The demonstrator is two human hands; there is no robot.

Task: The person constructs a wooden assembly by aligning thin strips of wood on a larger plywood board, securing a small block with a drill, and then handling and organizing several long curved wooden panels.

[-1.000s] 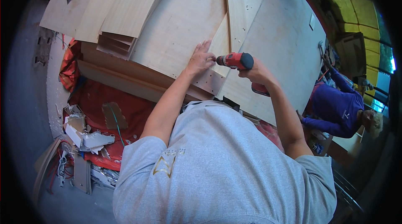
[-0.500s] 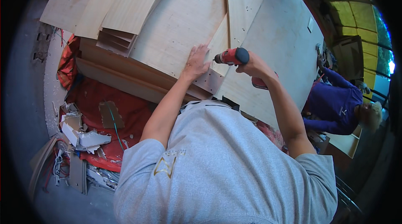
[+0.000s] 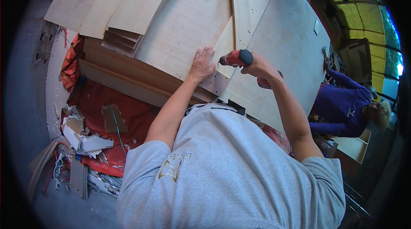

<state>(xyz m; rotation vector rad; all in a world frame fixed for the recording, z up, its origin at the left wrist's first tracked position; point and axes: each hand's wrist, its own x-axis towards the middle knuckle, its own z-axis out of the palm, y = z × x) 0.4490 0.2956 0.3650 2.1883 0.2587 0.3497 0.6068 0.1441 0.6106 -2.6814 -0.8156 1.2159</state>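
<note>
My right hand [image 3: 255,65] is closed round the grip of a red and black cordless drill [image 3: 233,58]. The drill's chuck points left, at a pale wooden strip [image 3: 223,43] that lies slantwise on a large plywood sheet [image 3: 182,28]. Just left of the chuck, my left hand [image 3: 202,64] lies flat on the wood, fingers stretched out and apart. Below the chuck, the strip's near end [image 3: 216,82] shows several small dark holes. Whether the drill's tip touches the wood is too small to tell.
Stacked thin boards [image 3: 135,4] lie on the sheet at the upper left. A narrow batten [image 3: 239,10] crosses the far side. Red sheeting [image 3: 102,113] and broken white scraps [image 3: 87,141] cover the floor at left. A person in purple [image 3: 342,105] works at the right.
The view has shifted very slightly. My left hand stays flat on the wood, and the drill keeps almost the same place beside it.
</note>
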